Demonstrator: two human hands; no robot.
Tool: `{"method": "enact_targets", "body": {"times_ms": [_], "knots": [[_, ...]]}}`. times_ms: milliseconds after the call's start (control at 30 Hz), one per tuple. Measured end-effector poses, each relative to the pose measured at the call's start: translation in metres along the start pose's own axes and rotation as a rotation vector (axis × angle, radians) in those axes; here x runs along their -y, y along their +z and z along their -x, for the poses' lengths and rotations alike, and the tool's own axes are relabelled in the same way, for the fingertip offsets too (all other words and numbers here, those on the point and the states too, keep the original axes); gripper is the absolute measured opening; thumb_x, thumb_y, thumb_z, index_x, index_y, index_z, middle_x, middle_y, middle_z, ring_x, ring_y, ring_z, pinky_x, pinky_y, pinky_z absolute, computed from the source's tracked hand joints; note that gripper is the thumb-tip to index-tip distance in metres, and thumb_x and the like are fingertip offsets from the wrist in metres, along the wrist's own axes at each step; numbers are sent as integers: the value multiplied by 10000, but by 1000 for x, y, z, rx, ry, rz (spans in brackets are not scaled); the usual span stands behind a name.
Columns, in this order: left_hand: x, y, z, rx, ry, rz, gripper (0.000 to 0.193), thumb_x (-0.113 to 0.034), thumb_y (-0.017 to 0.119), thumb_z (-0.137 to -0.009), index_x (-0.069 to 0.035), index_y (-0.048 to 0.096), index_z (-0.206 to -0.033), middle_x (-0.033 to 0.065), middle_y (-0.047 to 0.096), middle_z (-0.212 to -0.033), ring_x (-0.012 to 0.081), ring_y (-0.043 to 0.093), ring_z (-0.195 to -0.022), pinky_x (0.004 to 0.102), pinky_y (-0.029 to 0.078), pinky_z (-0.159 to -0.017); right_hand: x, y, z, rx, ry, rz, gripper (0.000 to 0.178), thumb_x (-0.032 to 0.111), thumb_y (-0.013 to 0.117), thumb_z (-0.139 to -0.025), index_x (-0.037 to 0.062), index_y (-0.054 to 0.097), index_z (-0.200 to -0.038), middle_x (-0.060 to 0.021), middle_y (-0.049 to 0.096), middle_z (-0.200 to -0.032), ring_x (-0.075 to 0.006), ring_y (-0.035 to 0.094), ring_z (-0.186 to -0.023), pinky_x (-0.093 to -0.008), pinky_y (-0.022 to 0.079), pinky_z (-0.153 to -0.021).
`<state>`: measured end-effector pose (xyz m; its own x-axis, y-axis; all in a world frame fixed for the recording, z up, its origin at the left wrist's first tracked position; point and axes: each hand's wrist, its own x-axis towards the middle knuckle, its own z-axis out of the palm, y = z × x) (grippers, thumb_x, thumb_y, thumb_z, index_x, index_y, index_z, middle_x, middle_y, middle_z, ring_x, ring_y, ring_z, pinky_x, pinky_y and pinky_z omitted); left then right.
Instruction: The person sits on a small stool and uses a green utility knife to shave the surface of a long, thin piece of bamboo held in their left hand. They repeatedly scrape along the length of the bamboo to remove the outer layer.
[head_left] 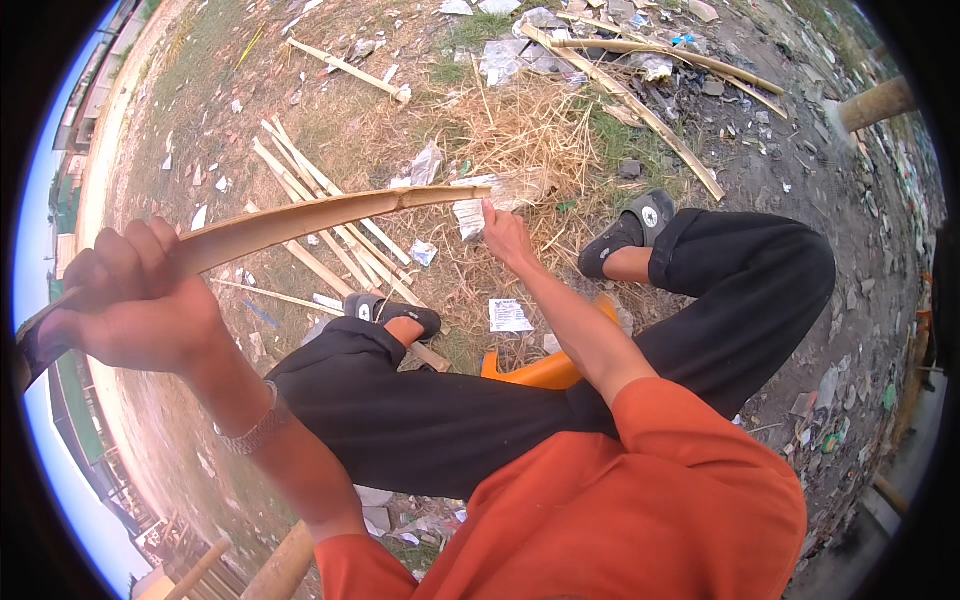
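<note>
A long split bamboo strip [300, 222] stretches across the front of me, bowed slightly, its pale inner side showing. Wrapped around its near end at the left is my left hand [150, 295], closed and raised, with a metal band on the wrist. My right hand [507, 237] is closed at the strip's far tip, a fingertip against its lower edge; part of its grip is hidden. Behind that tip lies a whitish, rough block [468, 218] on dry straw. More split bamboo strips [345, 235] lie in a loose pile on the ground beyond my left foot.
An orange plastic piece [540, 372] sits between my legs. Longer bamboo pieces [640, 105] rest among rubbish at the far right, and one strip [345, 68] lies far left. Dry straw [530, 130] covers the ground ahead. A thick pole [878, 104] stands at the right edge.
</note>
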<state>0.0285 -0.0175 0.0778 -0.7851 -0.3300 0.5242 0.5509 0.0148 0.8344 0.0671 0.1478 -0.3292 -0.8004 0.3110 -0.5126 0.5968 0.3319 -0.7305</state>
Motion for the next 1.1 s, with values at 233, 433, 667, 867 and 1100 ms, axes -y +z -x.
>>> {"method": "enact_targets", "body": {"times_ms": [233,433,667,867,1100], "knots": [[-1,-8,-5,143,-25,269,349,-194,456,-767,-189,174,-563,-19,117,-525,110,118,-485,280,168,-507,0,2,-13,-131,91,85,725,534,262,-938,-67,666,-908,-332,620,-910,-466,606,-912,-519,469,-826],[-1,-4,-5,173,4,266,331,-203,464,-770,-178,197,-575,-19,118,-526,108,117,-488,282,160,-510,2,8,-14,-141,102,205,670,485,252,-958,-31,680,-930,-285,635,-944,-431,614,-935,-503,478,-834],[-4,-1,6,69,13,97,674,-754,498,-740,-143,281,-556,-25,165,-534,121,148,-524,292,137,-527,-28,13,-33,-145,142,319,658,496,256,-957,-29,647,-1035,-281,611,-1054,-410,591,-1015,-501,449,-878],[3,-28,-5,106,-14,120,617,-707,534,-752,-149,354,-561,-32,190,-548,116,178,-538,294,142,-531,-7,8,-9,-127,100,111,697,517,246,-949,-43,661,-971,-328,616,-953,-463,596,-948,-520,453,-856],[2,-25,-11,632,-196,621,353,-316,417,-828,-189,222,-562,-28,153,-490,95,131,-459,276,167,-501,-31,9,-24,-134,172,172,664,497,284,-949,-50,661,-969,-302,627,-973,-447,608,-940,-515,451,-866]]}}
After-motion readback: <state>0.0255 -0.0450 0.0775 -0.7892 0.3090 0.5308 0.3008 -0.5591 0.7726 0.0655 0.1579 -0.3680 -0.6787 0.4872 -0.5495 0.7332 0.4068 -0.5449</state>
